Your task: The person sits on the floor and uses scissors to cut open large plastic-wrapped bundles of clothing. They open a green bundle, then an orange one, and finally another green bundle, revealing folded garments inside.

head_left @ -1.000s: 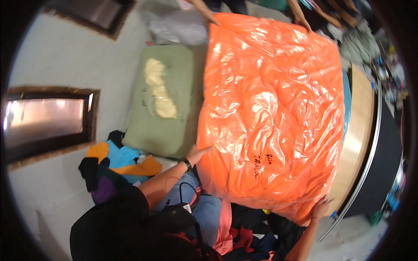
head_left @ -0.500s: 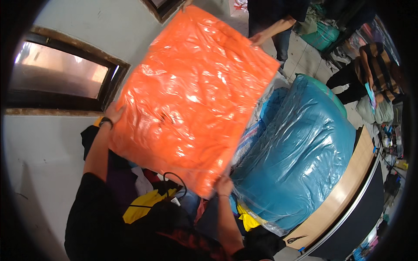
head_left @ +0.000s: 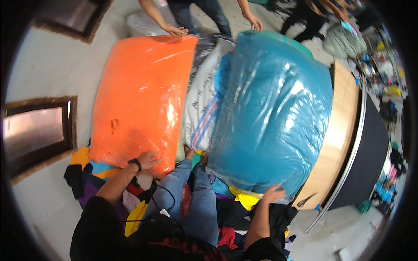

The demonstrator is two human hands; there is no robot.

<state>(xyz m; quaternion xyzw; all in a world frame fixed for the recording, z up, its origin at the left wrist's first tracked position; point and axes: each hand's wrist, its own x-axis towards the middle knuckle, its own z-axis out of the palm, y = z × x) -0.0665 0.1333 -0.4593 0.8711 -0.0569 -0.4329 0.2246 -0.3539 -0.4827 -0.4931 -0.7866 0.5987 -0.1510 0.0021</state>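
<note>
A large orange bundle in clear plastic lies flat on my left. My left hand, with a dark band at the wrist, rests on its near edge with the fingers apart. To the right lies a bulky teal bundle in clear plastic. My right hand is at its near right corner, fingers stretched out against the wrap. Between the bundles is a white sack with blue and red stripes. Across from me, another person's hand is at the orange bundle's far edge; their other hand hangs above the teal one.
Scissors lie on the wooden board at the right. Loose coloured cloths are heaped around my legs. A wall with a framed window stands at the left. Farther off, a grey sack sits near another person.
The orange bundle has come down from a raised, tilted position to lie beside the white sack. My right hand has let go of it and moved right to the teal bundle.
</note>
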